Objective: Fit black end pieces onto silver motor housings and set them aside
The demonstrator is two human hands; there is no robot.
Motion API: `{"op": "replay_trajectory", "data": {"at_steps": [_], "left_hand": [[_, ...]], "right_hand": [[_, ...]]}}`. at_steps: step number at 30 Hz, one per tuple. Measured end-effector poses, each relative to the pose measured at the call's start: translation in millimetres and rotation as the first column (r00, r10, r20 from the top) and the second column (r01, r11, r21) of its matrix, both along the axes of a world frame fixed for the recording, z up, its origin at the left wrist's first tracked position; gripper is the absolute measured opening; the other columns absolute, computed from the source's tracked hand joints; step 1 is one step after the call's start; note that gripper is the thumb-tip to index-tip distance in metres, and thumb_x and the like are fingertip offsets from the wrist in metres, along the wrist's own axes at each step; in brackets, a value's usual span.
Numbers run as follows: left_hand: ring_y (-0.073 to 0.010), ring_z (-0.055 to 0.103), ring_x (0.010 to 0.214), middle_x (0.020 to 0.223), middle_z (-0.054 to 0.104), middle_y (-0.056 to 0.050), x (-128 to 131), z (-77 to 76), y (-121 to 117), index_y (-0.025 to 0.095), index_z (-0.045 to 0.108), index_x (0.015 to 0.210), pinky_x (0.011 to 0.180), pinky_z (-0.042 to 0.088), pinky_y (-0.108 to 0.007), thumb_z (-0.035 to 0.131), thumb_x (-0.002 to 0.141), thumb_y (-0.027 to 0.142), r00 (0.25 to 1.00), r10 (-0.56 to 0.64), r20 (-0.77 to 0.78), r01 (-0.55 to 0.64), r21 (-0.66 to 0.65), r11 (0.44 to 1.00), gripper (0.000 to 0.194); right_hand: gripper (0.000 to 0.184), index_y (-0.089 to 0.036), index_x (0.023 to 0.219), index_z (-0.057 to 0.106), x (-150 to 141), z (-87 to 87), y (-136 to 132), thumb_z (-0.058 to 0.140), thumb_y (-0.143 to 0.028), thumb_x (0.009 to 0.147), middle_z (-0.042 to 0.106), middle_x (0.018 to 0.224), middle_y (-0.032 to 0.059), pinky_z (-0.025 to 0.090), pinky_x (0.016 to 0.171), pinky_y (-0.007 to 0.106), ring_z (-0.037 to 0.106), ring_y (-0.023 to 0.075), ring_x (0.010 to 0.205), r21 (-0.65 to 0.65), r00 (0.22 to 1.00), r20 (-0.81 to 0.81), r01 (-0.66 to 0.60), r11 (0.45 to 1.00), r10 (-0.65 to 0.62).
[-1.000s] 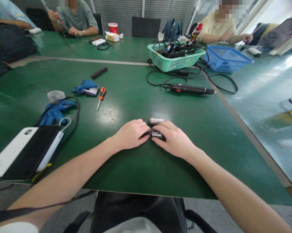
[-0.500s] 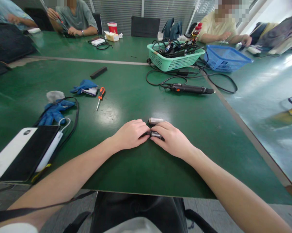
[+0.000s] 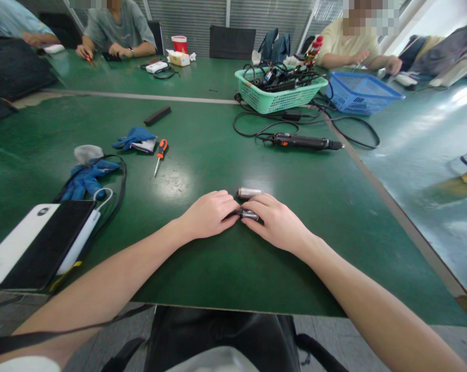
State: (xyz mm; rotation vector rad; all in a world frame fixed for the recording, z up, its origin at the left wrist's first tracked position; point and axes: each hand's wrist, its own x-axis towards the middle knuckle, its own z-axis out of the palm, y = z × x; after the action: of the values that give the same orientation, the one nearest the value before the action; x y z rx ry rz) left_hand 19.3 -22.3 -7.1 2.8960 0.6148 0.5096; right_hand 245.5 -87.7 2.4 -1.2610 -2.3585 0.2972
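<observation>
Co-worker's hand [image 3: 85, 52], at the worktop's far edge twd the far L corner, is now down low w/ an orange-red tool [image 3: 88, 59]; half a sec ago it was raised. Worktop [image 3: 233, 279]: smooth green, glossy, pale strip across the far part. Small part [image 3: 250, 214]: silvery, rounded metal barrel w/ dark end, btwn both hands, in from middle of near edge. L hand [image 3: 210, 216] pinches the dark end, fingers curled; R hand [image 3: 274, 219] grips the barrel, partly hiding it. Fingertips of both approx. touching. Silvery cyl. [image 3: 250, 192], smooth metal, lies on its side just beyond R fingers. Further twd L edge: screwdriver [image 3: 162, 149], orange/black handle, thin metal shaft; crumpled blue glove [image 3: 86, 181]. Far R: long black power tool [image 3: 306, 142], corded; green perforated plastic basket [image 3: 274, 103]. Own hands & part: same pose as prev. frame.
</observation>
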Motion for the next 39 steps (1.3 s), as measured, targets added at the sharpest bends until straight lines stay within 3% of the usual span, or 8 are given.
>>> {"op": "replay_trajectory", "data": {"at_steps": [39], "left_hand": [[-0.0202,0.057,0.085,0.088,0.064,-0.006,-0.6,-1.0,0.3,0.016,0.066,0.098,0.078,0.047,-0.033,0.052,0.101,0.029,1.0,0.018,-0.011,-0.018,-0.002,1.0,0.019]], "right_hand": [[0.019,-0.019,0.111,0.066,-0.1,2.9,-0.6,0.06,-0.023,0.094,0.07,0.117,0.0127,0.057,0.096,0.047,0.065,0.0299,0.114,-0.02,0.999,0.014,0.048,0.999,-0.047]]}}
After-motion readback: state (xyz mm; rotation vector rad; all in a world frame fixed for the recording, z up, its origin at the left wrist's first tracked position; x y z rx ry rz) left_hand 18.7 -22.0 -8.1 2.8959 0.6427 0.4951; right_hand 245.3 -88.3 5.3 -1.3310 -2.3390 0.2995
